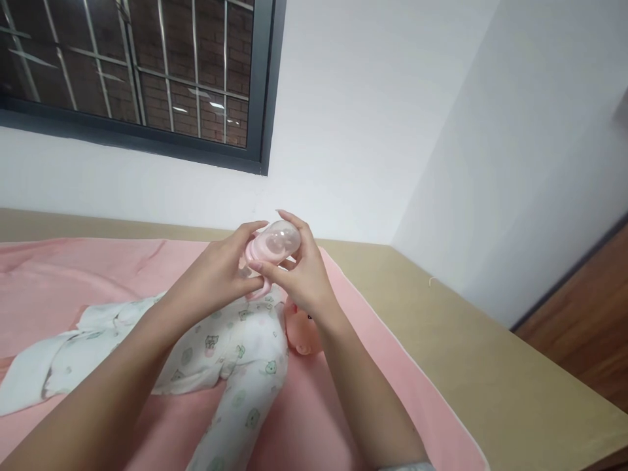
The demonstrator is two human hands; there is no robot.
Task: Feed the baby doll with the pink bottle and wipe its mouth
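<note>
A baby bottle with a clear domed cap and a pink collar is held in the air between both hands, tilted with its cap toward the right. My left hand is closed around the body and handle side. Fingers of my right hand grip the cap end. Below the bottle lies a baby doll in a white printed outfit, its head partly hidden behind my right wrist.
Beneath the doll a pink blanket is spread over a wooden tabletop. A white wall rises behind, with a dark-framed barred window at upper left. Brown wood panelling stands at the right.
</note>
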